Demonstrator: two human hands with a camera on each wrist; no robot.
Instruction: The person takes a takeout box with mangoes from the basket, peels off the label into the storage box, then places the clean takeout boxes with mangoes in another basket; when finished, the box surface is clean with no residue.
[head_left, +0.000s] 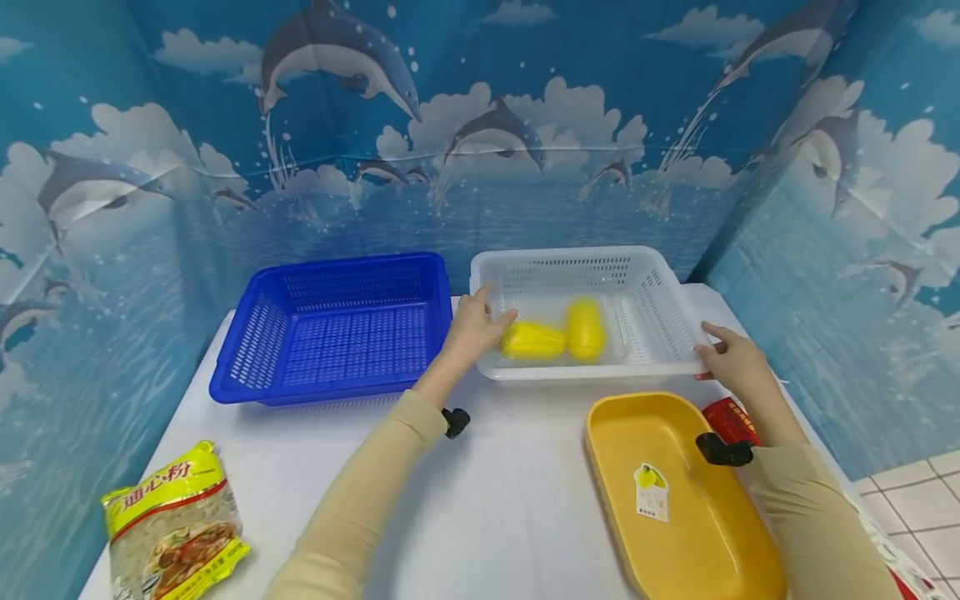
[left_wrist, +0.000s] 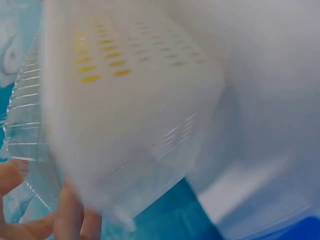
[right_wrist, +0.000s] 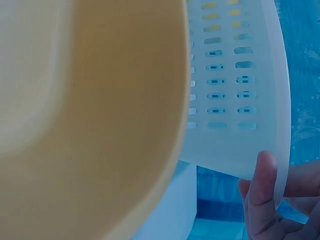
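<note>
A white perforated plastic basket (head_left: 600, 372) stands at the back of the table, with both hands at its sides. My left hand (head_left: 474, 323) holds its left rim, thumb over the inside; in the left wrist view the fingers (left_wrist: 70, 210) are at the basket's edge, beside a clear plastic tray (left_wrist: 25, 125). At the front right corner my right hand (head_left: 731, 358) grips the rim, fingers (right_wrist: 264, 175) against the wall in the right wrist view. Inside the basket, two blurred, smooth yellow rounded things (head_left: 534, 340) lie in the clear tray.
A blue perforated basket (head_left: 352, 337) stands left of the white one. An orange-yellow tray (head_left: 675, 533) with a lemon sticker lies at the front right, beside a red packet (head_left: 731, 419) partly behind the right arm. A macaroni bag (head_left: 176, 525) lies front left. Dolphin-print curtains (head_left: 480, 200) enclose the table.
</note>
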